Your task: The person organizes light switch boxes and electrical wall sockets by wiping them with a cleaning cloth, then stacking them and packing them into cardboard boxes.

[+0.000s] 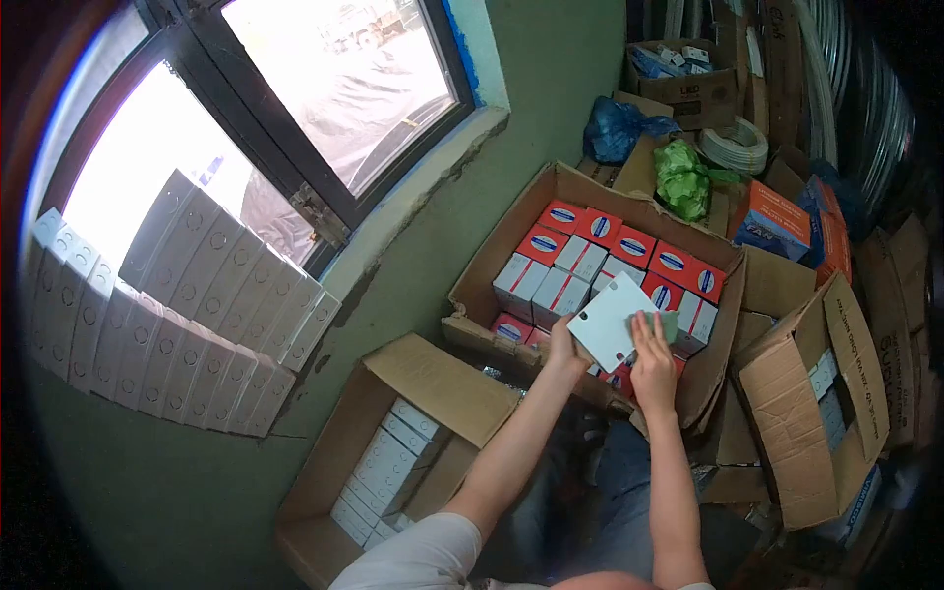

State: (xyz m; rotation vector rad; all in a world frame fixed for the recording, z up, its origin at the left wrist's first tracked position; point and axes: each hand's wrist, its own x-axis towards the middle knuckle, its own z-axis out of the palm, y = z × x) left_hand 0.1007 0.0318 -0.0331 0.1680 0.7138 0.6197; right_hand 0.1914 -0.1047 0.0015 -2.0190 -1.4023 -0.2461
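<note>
Wht plate (608, 320) btwn both hands (651, 369)

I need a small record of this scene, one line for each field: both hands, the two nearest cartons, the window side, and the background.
Left hand: holds a white plate at its edge
Right hand: fingers over the plate, beside a pale green piece, material unclear
Middle carton: open, with red-and-white boxes
Left carton: open, with small white boxes
Window side: stacked pale boxes
Background: green plastic bag, blue plastic bag, white coil
</note>
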